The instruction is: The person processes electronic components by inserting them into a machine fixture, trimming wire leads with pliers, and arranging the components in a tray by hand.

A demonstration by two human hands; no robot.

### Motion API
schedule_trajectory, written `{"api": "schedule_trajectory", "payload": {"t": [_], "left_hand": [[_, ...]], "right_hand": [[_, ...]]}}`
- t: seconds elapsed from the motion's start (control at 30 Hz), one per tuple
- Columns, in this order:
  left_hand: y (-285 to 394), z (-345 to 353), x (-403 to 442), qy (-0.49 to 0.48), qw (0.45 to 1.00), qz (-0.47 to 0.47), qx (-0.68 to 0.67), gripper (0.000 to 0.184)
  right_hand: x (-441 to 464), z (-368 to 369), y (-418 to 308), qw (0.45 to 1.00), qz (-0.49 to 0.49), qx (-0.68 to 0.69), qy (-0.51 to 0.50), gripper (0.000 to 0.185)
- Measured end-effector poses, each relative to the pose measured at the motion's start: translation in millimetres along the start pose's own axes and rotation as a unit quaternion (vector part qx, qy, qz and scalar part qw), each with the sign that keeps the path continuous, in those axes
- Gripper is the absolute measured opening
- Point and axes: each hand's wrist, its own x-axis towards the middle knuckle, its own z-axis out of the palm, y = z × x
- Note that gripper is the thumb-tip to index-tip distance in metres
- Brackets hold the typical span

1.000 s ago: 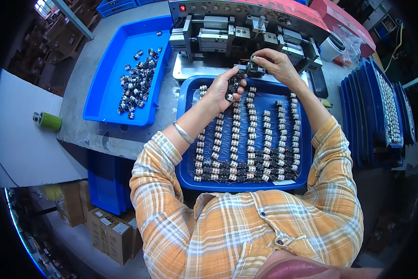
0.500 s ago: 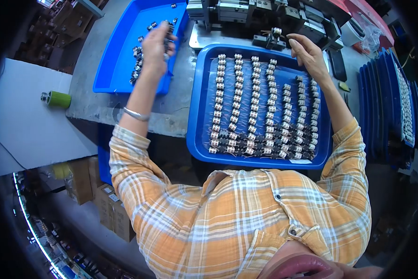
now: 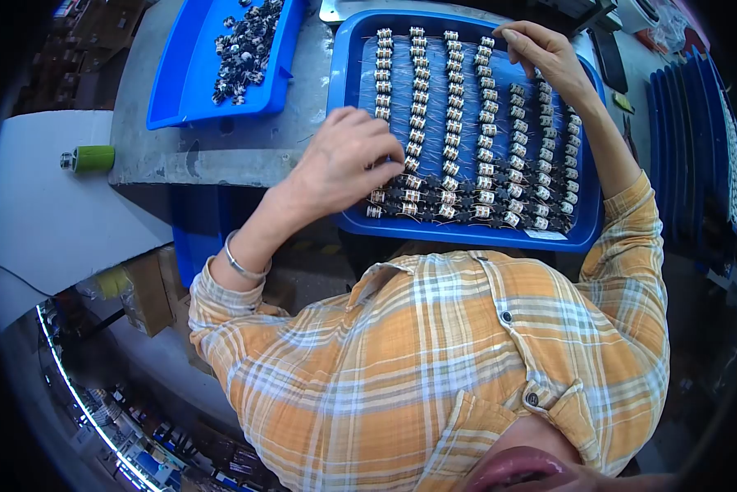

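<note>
A blue tray (image 3: 338, 90) holds several columns of small white-and-black coil parts (image 3: 453, 102) with thin wire leads. Over the tray's left side is my left hand (image 3: 344, 160), its fingers curled down above the leftmost column. Whatever its fingertips hold, if anything, is hidden behind the hand. My right hand (image 3: 546, 61) is at the tray's far edge, thumb and forefinger drawn together close to the top of a coil column. No part can be made out between those fingers.
Left of the tray, a blue bin (image 3: 167, 102) contains a pile of loose dark parts (image 3: 245, 49). A green cylinder (image 3: 95, 157) lies on a white board (image 3: 48, 213). Stacked blue trays (image 3: 688, 156) stand at the right. A black object (image 3: 609, 61) lies beyond the tray's right corner.
My left hand has come from the bin over to the tray's left side. My right hand is now by the tray's far edge, farther from the machine fixture. The view has tilted down.
</note>
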Motion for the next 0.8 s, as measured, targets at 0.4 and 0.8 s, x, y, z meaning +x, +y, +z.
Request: {"api": "schedule_trajectory", "payload": {"t": [0.4, 0.8], "left_hand": [[-6, 14, -4, 0.066, 0.997, -0.027, 0.014, 0.009], [-5, 17, 41, 0.195, 0.929, -0.157, -0.273, 0.014]], "right_hand": [[-5, 1, -21, 0.997, 0.001, 0.077, -0.024, 0.031], [-25, 68, -55, 0.861, 0.210, 0.429, -0.174, 0.035]]}}
